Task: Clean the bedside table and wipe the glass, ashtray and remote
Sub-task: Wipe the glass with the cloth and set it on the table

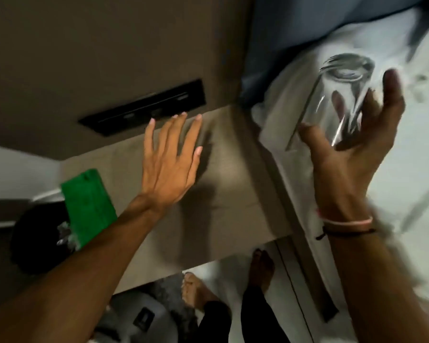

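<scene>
My right hand (352,154) holds a clear drinking glass (332,102) tilted on its side above the white bed sheet, to the right of the bedside table. The glass is blurred by motion. My left hand (169,157) hovers flat over the beige bedside table (233,194), fingers spread and holding nothing. A green cloth (88,206) lies at the table's left end, partly hanging over the edge. I see no ashtray and no remote.
A black switch panel (144,107) is set in the brown wall behind the table. A black bin (37,238) with crumpled waste stands left below the cloth. The white bed (406,169) lies to the right. My bare feet (196,290) stand on the floor below.
</scene>
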Demonstrator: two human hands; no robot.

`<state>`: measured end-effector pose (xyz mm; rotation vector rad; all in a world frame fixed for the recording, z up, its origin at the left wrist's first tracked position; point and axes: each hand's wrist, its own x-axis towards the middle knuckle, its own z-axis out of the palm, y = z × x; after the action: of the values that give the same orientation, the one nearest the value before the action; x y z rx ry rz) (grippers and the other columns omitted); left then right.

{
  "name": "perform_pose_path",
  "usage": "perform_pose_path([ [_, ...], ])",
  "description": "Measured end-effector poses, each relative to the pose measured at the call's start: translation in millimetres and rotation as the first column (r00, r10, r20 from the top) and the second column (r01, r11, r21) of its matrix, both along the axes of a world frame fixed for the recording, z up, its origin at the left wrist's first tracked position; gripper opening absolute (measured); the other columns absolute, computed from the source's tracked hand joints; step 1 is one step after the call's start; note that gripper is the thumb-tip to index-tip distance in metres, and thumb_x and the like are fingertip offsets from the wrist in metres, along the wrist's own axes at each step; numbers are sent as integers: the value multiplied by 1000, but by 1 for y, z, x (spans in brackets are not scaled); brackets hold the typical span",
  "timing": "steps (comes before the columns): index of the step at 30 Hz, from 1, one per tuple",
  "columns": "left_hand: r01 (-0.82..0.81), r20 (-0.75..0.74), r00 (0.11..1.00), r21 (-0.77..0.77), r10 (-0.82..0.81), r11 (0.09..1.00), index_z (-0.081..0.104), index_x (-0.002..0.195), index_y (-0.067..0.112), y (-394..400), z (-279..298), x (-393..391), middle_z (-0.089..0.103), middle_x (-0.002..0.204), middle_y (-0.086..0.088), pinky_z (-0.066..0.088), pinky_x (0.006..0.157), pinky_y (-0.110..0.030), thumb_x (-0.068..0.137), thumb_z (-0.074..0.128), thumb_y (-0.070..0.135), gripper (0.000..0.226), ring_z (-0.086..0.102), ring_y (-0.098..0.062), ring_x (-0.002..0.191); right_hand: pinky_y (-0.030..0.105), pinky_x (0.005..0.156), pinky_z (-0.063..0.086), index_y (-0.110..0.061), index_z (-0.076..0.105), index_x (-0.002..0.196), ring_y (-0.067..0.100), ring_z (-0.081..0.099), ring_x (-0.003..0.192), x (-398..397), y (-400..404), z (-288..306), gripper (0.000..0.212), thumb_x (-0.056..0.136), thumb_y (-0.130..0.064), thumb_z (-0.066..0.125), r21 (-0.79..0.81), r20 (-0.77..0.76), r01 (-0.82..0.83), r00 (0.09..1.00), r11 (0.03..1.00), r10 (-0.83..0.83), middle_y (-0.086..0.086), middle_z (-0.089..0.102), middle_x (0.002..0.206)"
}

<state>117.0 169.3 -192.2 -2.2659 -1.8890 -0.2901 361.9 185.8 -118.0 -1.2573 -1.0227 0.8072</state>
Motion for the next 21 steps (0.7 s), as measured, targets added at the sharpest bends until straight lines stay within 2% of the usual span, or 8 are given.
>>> perform_pose_path([
  [3,-187,-41,982,-139,183,972,29,154,11,-45,-19,-68,45,149,-19,32,115,-53,97,40,22,59,46,-36,135,64,107,43,6,46,139,29,59,124,-69,-15,-21,77,69,-10,75,-168,-387,-237,909,957,157,13,59,133],
  [5,-299,-90,954,-228,286,927,24,155,9,-77,-30,-111,42,151,-21,33,113,-52,95,43,24,64,43,-38,135,55,100,50,0,61,121,28,63,107,-111,-27,-34,63,66,-23,82,-268,-590,-484,766,833,255,15,64,118],
  [7,-429,-141,903,-302,405,851,20,156,7,-105,-42,-147,37,153,-26,35,111,-53,97,47,28,68,41,-41,136,45,99,51,-6,59,122,30,59,122,-143,-39,-48,73,59,-28,88,-267,-789,-695,555,667,262,21,59,133],
  [9,-516,-142,855,-345,500,784,19,156,8,-131,-55,-175,29,156,-30,34,111,-54,99,46,35,69,36,-45,139,42,106,48,-5,52,131,38,52,135,-170,-50,-63,84,56,-23,87,-252,-890,-808,410,532,201,29,47,148],
  [12,-525,-93,839,-399,537,752,16,158,12,-156,-82,-194,13,162,-29,28,119,-53,102,31,43,65,21,-43,149,39,105,51,2,35,149,41,51,135,-199,-66,-83,111,54,-21,86,-266,-907,-873,370,409,199,31,43,151],
  [15,-509,-3,825,-441,566,739,11,159,18,-159,-111,-198,2,165,-26,18,124,-53,102,24,46,65,6,-40,153,40,101,54,1,29,153,42,53,133,-213,-79,-101,117,53,-19,86,-283,-916,-886,363,366,170,31,39,153],
  [18,-559,92,778,-351,622,751,25,157,14,-154,-131,-192,16,163,-27,22,122,-54,103,33,36,58,15,-42,152,41,99,55,-3,34,151,41,53,134,-220,-85,-113,112,55,-24,88,-317,-916,-886,378,337,133,29,40,153],
  [21,-595,211,737,-247,642,765,44,148,9,-155,-141,-186,32,157,-26,31,119,-54,100,45,21,49,29,-41,148,45,105,50,-10,26,156,39,49,134,-221,-87,-118,94,79,-40,72,-318,-930,-892,360,322,79,26,34,158],
])
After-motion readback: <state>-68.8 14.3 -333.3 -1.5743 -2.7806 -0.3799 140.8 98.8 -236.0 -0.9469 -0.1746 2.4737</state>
